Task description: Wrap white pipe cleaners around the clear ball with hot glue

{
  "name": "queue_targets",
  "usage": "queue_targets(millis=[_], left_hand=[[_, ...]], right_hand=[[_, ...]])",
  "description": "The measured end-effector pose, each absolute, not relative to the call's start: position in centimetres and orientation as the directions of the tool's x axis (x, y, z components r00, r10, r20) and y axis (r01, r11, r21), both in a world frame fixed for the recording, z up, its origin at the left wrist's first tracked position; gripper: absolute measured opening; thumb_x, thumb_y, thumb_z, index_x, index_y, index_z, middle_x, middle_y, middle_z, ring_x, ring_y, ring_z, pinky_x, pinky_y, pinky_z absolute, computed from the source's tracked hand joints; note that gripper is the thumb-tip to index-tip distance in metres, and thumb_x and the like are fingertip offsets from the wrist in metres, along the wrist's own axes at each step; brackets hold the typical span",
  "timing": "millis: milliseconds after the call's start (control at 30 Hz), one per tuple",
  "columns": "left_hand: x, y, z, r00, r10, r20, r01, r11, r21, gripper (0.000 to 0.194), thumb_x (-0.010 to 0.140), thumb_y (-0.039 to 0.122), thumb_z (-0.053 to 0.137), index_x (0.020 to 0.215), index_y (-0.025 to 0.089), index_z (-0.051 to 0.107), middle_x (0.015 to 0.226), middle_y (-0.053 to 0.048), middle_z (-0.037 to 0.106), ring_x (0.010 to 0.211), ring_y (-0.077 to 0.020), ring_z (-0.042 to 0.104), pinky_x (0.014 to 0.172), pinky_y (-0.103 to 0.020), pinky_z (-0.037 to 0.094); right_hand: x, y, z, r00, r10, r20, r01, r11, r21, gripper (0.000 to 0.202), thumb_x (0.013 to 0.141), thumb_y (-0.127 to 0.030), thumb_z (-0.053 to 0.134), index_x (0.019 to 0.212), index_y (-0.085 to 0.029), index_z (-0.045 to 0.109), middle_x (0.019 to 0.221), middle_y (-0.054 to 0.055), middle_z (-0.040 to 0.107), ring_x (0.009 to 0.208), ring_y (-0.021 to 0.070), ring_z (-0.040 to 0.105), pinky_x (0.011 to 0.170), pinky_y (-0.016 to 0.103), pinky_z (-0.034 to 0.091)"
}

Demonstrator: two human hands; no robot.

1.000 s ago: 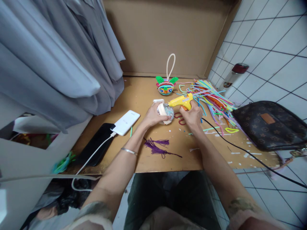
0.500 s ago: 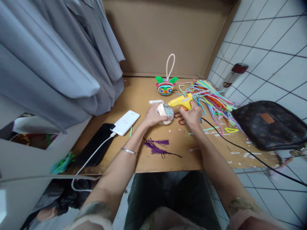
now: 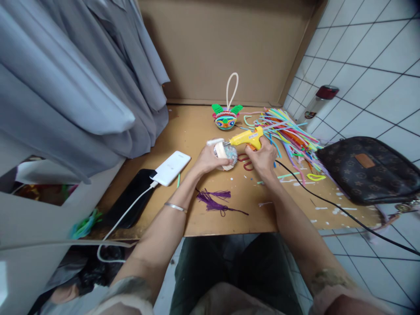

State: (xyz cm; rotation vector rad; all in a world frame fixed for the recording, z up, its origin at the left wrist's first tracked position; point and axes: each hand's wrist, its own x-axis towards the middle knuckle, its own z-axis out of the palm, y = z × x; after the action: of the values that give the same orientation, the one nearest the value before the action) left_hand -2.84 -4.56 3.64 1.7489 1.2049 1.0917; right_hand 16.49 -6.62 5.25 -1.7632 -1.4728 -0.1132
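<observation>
My left hand [image 3: 209, 158] is closed around a fuzzy grey-blue ball [image 3: 231, 154] with a cream band [image 3: 221, 150] across it. My right hand [image 3: 263, 156] grips a yellow hot glue gun [image 3: 246, 138] by its handle. The gun's metal nozzle meets or nearly meets the band at the ball's upper side; whether glue is flowing cannot be made out. Red-handled scissors [image 3: 244, 161] lie between my hands, partly hidden. Just behind stands a colourful animal-head ornament [image 3: 225, 120] with green ears and a white loop. Purple tassels [image 3: 213, 201] rest on the table in front.
Pipe cleaners [image 3: 290, 131] are heaped at the right, before a red-lidded bottle [image 3: 318, 105] and a brown bag [image 3: 367, 173]. The gun's black cord [image 3: 315, 194] runs off right. A white power bank [image 3: 171, 168] overlaps a black phone [image 3: 131, 203] at left, beside a grey curtain [image 3: 98, 78].
The white strip by my left fingers has drawn in closer to the ball. Both hands and the glue gun keep nearly the same place; the whole view shifts slightly.
</observation>
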Motion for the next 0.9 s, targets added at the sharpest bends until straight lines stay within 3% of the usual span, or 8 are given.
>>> queue_targets(millis=[200, 400, 567, 733, 900], left_hand=[[-2.69, -4.70, 3.81, 0.218, 0.940, 0.263, 0.307, -0.322, 0.896, 0.077, 0.051, 0.030, 0.085, 0.122, 0.014, 0.060, 0.123, -0.010, 0.060, 0.107, -0.0242, 0.061, 0.099, -0.039, 0.049], [-2.74, -4.52, 3.64, 0.220, 0.934, 0.282, 0.313, -0.341, 0.886, 0.076, 0.051, 0.030, 0.085, 0.121, 0.016, 0.061, 0.117, -0.007, 0.062, 0.106, -0.0244, 0.061, 0.098, -0.040, 0.050], [-2.75, -4.58, 3.70, 0.226, 0.943, 0.242, 0.329, -0.308, 0.893, 0.071, 0.052, 0.032, 0.085, 0.118, 0.016, 0.063, 0.107, -0.005, 0.064, 0.094, -0.0219, 0.062, 0.090, -0.038, 0.053], [-2.72, -4.60, 3.80, 0.215, 0.943, 0.254, 0.306, -0.312, 0.899, 0.074, 0.051, 0.032, 0.085, 0.119, 0.016, 0.061, 0.112, -0.007, 0.063, 0.098, -0.0223, 0.062, 0.092, -0.038, 0.053], [-2.73, -4.82, 4.17, 0.229, 0.950, 0.215, 0.325, -0.282, 0.903, 0.066, 0.052, 0.031, 0.085, 0.114, 0.015, 0.064, 0.105, -0.005, 0.065, 0.092, -0.0219, 0.063, 0.087, -0.038, 0.054]], right_hand=[[16.42, -6.65, 5.14, 0.324, 0.775, 0.543, 0.852, 0.011, -0.523, 0.018, 0.077, -0.039, 0.058, 0.081, -0.022, 0.055, 0.074, 0.003, 0.065, 0.070, 0.0193, 0.060, 0.065, 0.029, 0.040], [16.32, -6.59, 5.25, 0.334, 0.789, 0.516, 0.850, -0.016, -0.526, 0.020, 0.077, -0.041, 0.056, 0.083, -0.022, 0.057, 0.073, 0.003, 0.064, 0.072, 0.0204, 0.061, 0.066, 0.031, 0.042], [16.44, -6.34, 5.09, 0.335, 0.789, 0.516, 0.853, -0.021, -0.522, 0.020, 0.075, -0.041, 0.055, 0.080, -0.022, 0.057, 0.068, 0.001, 0.061, 0.067, 0.0196, 0.060, 0.064, 0.030, 0.043], [16.50, -6.39, 5.10, 0.335, 0.782, 0.526, 0.853, -0.015, -0.522, 0.019, 0.074, -0.041, 0.055, 0.077, -0.023, 0.056, 0.064, 0.000, 0.059, 0.064, 0.0186, 0.059, 0.061, 0.029, 0.041], [16.59, -6.38, 5.20, 0.337, 0.778, 0.530, 0.855, -0.018, -0.518, 0.019, 0.073, -0.041, 0.055, 0.076, -0.023, 0.056, 0.067, 0.001, 0.060, 0.068, 0.0197, 0.060, 0.063, 0.030, 0.040]])
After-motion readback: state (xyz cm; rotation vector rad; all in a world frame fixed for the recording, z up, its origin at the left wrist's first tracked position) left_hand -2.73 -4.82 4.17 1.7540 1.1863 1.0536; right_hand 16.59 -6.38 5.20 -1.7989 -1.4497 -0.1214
